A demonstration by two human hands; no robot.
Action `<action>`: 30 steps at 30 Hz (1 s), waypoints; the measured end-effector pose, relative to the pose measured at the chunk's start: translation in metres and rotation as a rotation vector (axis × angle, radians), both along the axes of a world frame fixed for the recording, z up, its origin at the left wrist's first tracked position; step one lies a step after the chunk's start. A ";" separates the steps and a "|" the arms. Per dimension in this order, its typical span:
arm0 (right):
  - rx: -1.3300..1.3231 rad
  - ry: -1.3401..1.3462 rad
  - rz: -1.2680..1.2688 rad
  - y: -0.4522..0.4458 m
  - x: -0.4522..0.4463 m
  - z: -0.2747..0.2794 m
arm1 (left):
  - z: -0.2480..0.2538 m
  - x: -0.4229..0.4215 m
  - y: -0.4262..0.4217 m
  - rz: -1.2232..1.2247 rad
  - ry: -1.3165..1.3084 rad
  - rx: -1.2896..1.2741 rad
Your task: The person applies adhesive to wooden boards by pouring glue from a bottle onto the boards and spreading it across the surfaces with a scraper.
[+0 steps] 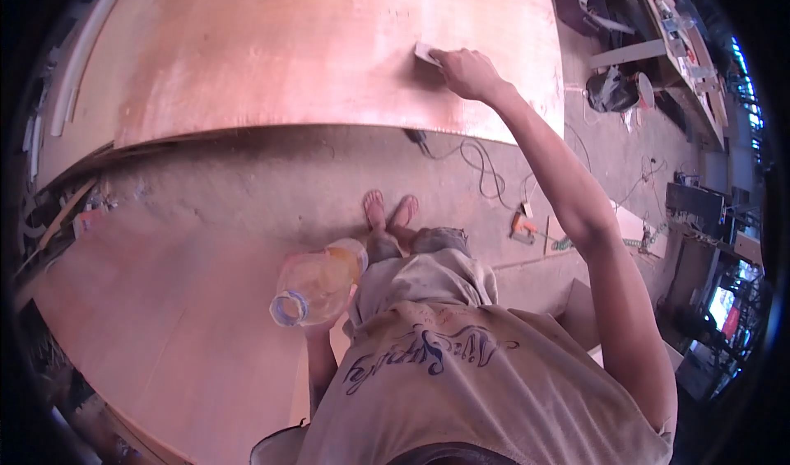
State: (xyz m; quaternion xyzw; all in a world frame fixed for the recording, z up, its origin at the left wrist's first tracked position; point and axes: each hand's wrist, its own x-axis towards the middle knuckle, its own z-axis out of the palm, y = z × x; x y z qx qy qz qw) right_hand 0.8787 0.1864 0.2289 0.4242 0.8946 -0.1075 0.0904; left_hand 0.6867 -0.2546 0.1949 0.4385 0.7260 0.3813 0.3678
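Note:
My right hand reaches out over a broad wooden panel. Between its fingers is a small whitish pad, which rests on or just above the panel; whether it is cloth or paper I cannot tell. Low at my left side, my left hand is wrapped round a clear plastic bottle, mostly hidden behind it. The bottle lies tilted with its open mouth toward me, and some yellowish liquid shows inside near its far end.
Another large wooden sheet lies at my left. Across the floor by my feet runs a dark cable. An orange power tool rests on the floor to the right. A cluttered bench and a black bag stand at the far right.

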 end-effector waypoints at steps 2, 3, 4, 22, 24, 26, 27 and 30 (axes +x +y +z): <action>-0.089 0.005 0.054 -0.013 -0.010 -0.005 | -0.005 -0.003 0.001 0.008 0.053 0.004; -0.130 0.049 0.090 -0.026 -0.010 -0.001 | -0.004 -0.004 0.001 0.024 0.037 0.005; -0.161 0.101 0.121 -0.040 -0.009 0.002 | 0.000 -0.005 0.001 0.037 0.027 0.007; -0.743 1.456 -0.834 -0.065 0.245 0.060 | 0.082 0.072 0.142 0.050 0.134 0.243; -0.756 1.581 -0.945 -0.039 0.319 0.056 | 0.074 0.121 0.167 -0.031 0.097 0.179; -0.741 1.758 -1.026 -0.012 0.397 0.044 | 0.064 0.166 0.198 -0.111 0.021 0.083; -0.726 1.854 -1.062 0.007 0.430 0.042 | 0.078 0.203 0.226 -0.090 -0.066 0.173; -0.677 2.009 -0.993 0.061 0.500 0.070 | 0.115 0.302 0.303 -0.052 -0.253 0.352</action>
